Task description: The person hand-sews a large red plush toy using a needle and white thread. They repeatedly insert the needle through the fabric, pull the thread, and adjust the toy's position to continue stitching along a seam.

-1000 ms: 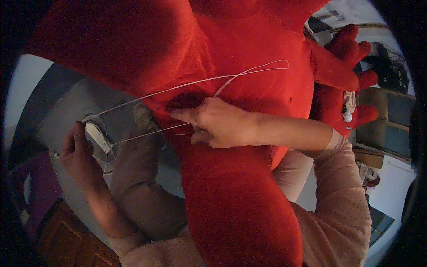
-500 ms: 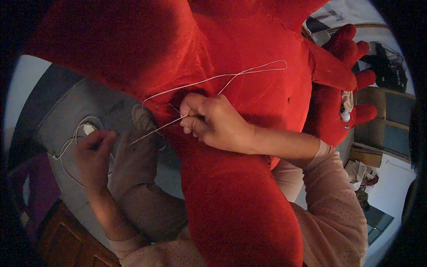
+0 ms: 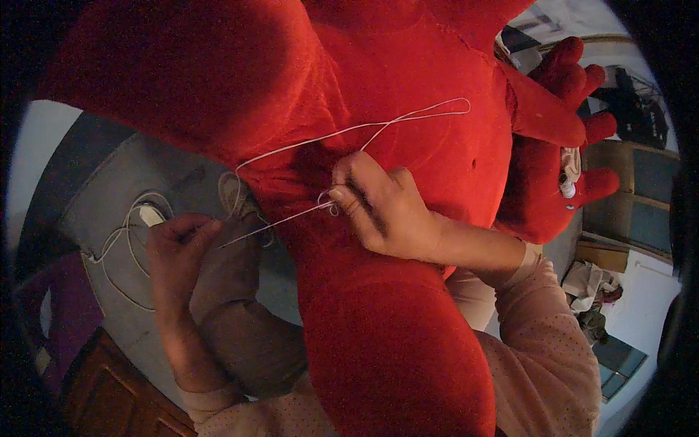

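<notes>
A large red stuffed fabric figure point(image 3: 408, 320) lies across my lap. Near the crease between its limb and body, my right hand point(image 3: 389, 207) is closed in a pinch on white thread point(image 3: 313, 140). A small loop of it curls at the fingertips. From there a taut strand slants down-left, ending in a thin dark tip beside my left hand point(image 3: 178, 251); whether that is a needle is too small to tell. My left fingers are pressed together, and what they hold is hidden. More thread lies in a long loop over the red fabric.
At the right, thick red stuffed fingers point(image 3: 597, 186) stick out beside a small white item point(image 3: 568, 186). A pale cord point(image 3: 109, 247) coils on the grey floor point(image 3: 131, 320). A brown wooden panel point(image 3: 120, 386) and purple cloth point(image 3: 73, 313) are at lower left.
My right hand has moved right and slightly down, drawing the strand with it, and a small thread loop now shows at its fingertips. My left hand has shifted right.
</notes>
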The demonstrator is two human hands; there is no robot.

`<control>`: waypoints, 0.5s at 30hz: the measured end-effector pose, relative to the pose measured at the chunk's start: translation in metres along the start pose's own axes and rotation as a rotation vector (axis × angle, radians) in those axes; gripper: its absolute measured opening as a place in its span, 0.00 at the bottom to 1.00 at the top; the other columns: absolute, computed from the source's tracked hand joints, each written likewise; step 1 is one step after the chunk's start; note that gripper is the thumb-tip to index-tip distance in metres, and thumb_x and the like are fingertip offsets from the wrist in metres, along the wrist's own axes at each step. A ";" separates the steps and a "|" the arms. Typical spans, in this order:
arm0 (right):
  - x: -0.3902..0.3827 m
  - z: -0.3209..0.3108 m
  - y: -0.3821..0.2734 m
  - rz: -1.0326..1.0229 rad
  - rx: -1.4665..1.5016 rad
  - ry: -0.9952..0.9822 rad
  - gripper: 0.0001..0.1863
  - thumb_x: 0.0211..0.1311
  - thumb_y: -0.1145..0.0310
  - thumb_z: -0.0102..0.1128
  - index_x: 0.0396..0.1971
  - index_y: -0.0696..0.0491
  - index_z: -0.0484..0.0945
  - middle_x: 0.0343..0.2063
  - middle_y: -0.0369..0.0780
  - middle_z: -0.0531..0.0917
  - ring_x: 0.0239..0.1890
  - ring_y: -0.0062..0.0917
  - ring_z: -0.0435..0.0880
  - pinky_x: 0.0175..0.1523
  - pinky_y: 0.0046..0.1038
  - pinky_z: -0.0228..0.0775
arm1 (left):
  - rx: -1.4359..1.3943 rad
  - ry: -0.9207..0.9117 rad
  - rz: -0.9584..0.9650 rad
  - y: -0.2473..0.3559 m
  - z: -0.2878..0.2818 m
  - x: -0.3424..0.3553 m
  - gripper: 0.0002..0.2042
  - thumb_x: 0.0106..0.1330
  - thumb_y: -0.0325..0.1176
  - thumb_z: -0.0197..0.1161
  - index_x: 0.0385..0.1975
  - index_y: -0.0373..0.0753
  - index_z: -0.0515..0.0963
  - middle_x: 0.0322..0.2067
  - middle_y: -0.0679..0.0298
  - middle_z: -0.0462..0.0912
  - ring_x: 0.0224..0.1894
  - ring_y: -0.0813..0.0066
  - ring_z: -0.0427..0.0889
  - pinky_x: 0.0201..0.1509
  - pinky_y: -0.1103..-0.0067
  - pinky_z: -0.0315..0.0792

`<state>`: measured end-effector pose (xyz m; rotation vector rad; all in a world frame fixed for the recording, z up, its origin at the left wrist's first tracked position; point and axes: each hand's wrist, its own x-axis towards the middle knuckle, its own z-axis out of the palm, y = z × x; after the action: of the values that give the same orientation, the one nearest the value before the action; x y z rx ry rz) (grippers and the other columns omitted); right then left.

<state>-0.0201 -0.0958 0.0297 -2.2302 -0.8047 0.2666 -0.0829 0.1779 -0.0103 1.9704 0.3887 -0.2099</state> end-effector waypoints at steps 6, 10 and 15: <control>0.010 -0.019 0.005 -0.160 0.293 0.544 0.06 0.69 0.67 0.48 0.37 0.54 0.65 0.25 0.39 0.77 0.16 0.20 0.74 0.21 0.22 0.67 | 0.068 0.018 -0.016 0.014 -0.005 -0.002 0.07 0.56 0.31 0.67 0.28 0.33 0.83 0.21 0.68 0.81 0.24 0.84 0.74 0.29 0.83 0.67; -0.012 -0.065 0.009 0.265 0.911 0.524 0.11 0.70 0.59 0.46 0.40 0.51 0.66 0.17 0.31 0.66 0.11 0.14 0.60 0.17 0.19 0.61 | 0.053 0.076 -0.028 -0.015 -0.008 -0.004 0.08 0.56 0.32 0.67 0.28 0.32 0.83 0.22 0.67 0.81 0.25 0.83 0.75 0.31 0.82 0.68; -0.078 -0.149 0.051 0.241 1.162 0.680 0.03 0.67 0.71 0.50 0.36 0.54 0.70 0.16 0.27 0.57 0.12 0.12 0.53 0.53 0.38 0.73 | 0.102 0.036 0.033 -0.044 -0.024 0.000 0.08 0.57 0.33 0.66 0.28 0.33 0.82 0.21 0.68 0.80 0.22 0.83 0.73 0.27 0.82 0.66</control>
<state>0.0035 -0.2572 0.0948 -1.1480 0.0538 0.0362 -0.0994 0.2162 -0.0378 2.0816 0.3747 -0.1760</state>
